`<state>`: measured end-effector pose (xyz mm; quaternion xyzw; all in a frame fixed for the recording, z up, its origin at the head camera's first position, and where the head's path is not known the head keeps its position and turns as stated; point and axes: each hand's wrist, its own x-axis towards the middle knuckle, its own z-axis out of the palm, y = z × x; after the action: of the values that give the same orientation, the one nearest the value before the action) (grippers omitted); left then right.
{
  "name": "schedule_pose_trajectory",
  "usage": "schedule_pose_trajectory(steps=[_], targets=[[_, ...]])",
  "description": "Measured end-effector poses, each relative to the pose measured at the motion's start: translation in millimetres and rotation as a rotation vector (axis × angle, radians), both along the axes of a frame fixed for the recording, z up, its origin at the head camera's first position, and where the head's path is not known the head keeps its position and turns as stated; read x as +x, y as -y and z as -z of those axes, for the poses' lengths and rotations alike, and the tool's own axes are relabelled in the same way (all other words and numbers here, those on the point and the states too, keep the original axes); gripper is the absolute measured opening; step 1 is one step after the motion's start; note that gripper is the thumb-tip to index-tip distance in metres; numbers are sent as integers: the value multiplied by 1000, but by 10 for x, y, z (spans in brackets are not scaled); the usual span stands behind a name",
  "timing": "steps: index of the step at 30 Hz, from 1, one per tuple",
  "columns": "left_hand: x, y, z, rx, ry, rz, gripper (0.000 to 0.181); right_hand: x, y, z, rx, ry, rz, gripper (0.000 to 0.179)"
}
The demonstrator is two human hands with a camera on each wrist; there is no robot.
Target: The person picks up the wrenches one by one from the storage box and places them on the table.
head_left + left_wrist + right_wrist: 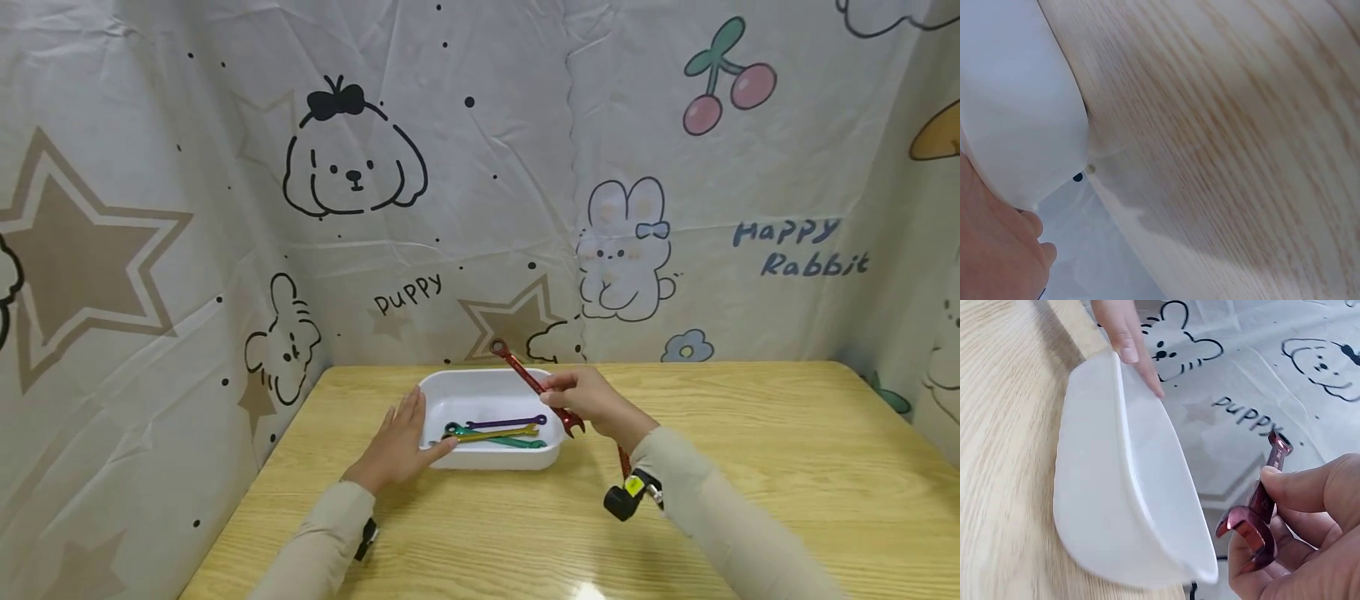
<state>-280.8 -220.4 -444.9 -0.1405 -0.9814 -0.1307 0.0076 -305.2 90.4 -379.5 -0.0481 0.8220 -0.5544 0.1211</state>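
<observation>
My right hand (588, 398) pinches a shiny red combination wrench (523, 375) between thumb and fingers, over the right end of a white plastic tray (487, 460). The wrench slants, with its ring end up to the left and its open jaw low on the right. At the tray's left end, my left hand (397, 446) rests on the rim with fingers extended. Inside lie a purple wrench (504, 422), a gold wrench (495, 434) and a green wrench (522, 443), the gold one crossing the green. In the right wrist view, the tray's wall (1091, 487) hides its contents.
The tray stands on a light wood-grain table (750, 467), towards its back edge. A printed cloth (480, 208) hangs behind and at both sides. A narrow red piece (624, 462) shows beside my right wrist, mostly hidden.
</observation>
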Motion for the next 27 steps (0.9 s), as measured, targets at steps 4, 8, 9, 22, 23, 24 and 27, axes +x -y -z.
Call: schedule_pose_trajectory(steps=[4,8,9,22,23,24,27], targets=[[13,12,-1,6,-7,3,106,48,-234,8,-65,41,29,33],[57,6,10,26,5,5,105,101,-469,56,-122,65,58,37],[67,3,14,31,6,5,105,120,-528,72,-131,68,65,38],[60,-14,21,36,-3,5,104,285,-1191,483,-109,112,72,40],[53,-13,16,32,-5,7,104,299,-1223,518,-89,110,73,40],[47,-14,10,36,-7,9,104,312,-1249,551,-68,109,76,39],[35,-15,-9,44,-18,14,104,337,-1301,637,-28,102,86,37]])
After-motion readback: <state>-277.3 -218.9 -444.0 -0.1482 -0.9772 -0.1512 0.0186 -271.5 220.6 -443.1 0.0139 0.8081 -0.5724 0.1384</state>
